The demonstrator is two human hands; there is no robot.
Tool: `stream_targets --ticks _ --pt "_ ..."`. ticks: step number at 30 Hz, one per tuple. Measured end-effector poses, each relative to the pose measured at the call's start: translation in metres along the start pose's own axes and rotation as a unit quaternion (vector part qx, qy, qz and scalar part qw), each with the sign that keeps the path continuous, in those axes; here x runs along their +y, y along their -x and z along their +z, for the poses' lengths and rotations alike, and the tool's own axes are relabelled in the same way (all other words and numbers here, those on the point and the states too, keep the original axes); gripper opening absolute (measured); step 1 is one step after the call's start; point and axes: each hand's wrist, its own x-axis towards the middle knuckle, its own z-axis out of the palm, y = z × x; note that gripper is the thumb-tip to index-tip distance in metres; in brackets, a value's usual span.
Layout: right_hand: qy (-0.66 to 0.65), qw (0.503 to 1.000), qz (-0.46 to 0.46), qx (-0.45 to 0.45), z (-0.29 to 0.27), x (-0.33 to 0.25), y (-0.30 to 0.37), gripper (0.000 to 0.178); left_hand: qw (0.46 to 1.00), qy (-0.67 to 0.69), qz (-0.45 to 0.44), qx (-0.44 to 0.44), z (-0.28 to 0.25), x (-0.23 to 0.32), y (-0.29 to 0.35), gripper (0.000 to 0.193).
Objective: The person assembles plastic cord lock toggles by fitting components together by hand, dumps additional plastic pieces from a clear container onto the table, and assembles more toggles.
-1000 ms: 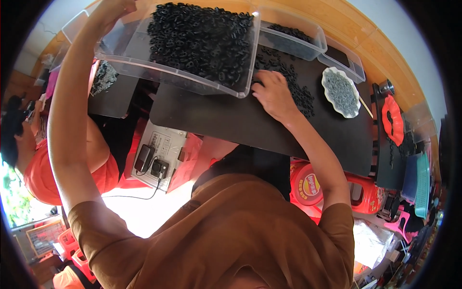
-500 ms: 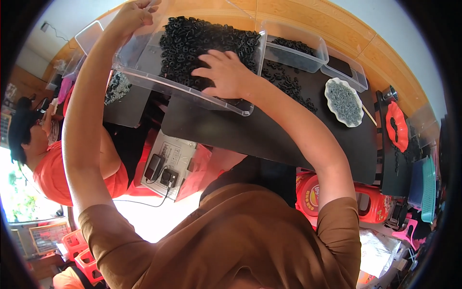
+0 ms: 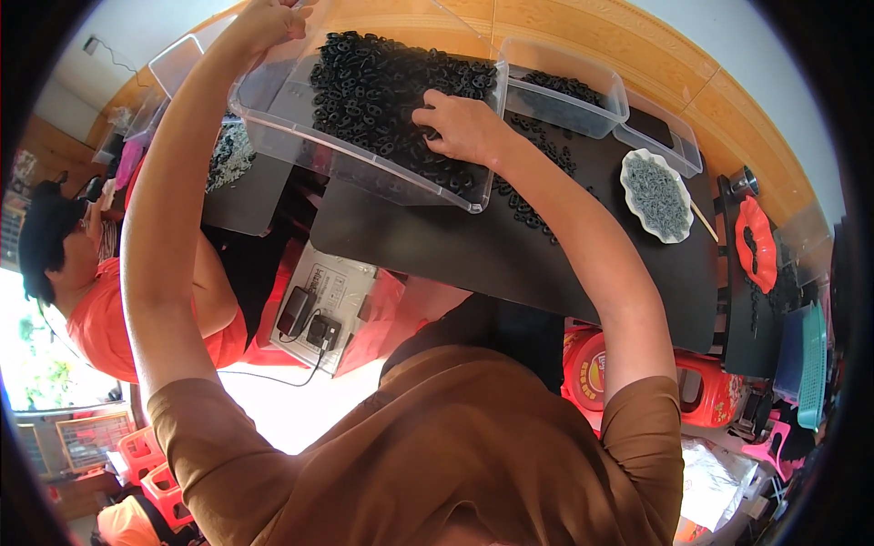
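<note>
A large clear plastic bin [image 3: 364,173] is tilted over the dark table, with a heap of small black plastic pieces with holes [image 3: 364,91] inside. At the bin's far left edge, my left hand [image 3: 271,27] is closed on the rim, its fingertips partly hidden. My right hand [image 3: 462,127] is inside the bin at the right of the heap. Its fingers are curled down into the black pieces, and their tips are partly hidden. More loose black pieces [image 3: 537,150] lie on the table beside the bin's right wall.
Behind to the right stands a smaller clear container [image 3: 583,114] with black pieces. A white scalloped dish [image 3: 657,196] of grey bits sits on the dark table [image 3: 437,237], and a red dish [image 3: 756,246] farther right. Another person [image 3: 100,309] in red sits at the left.
My right hand has moved right and slightly up across the heap, and its spread fingers have curled in. The bin has shifted slightly right, with my left hand still on its rim.
</note>
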Motion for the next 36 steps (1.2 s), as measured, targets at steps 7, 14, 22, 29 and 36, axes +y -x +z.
stream_targets --ticks 7,14,22,29,36 --pt "-0.061 0.995 0.009 0.082 0.002 0.023 -0.006 0.012 0.956 0.167 0.123 -0.206 -0.009 -0.020 -0.012 0.072" --pt "-0.154 0.970 0.022 0.188 -0.038 0.041 0.013 0.015 1.000 0.007 0.024 -0.002 -0.008 -0.009 0.006 0.072" --pt "-0.043 0.976 0.172 0.128 -0.010 0.081 0.102 0.013 1.000 0.018 0.012 -0.006 -0.001 0.000 0.010 0.072" --pt "0.038 0.984 0.163 0.056 0.008 0.072 0.127 0.017 1.000 0.003 0.014 -0.008 -0.004 -0.004 0.010 0.071" --pt "0.124 0.980 0.121 0.095 -0.030 0.055 0.102 0.016 0.827 0.324 0.246 -0.388 -0.037 -0.052 -0.018 0.072"
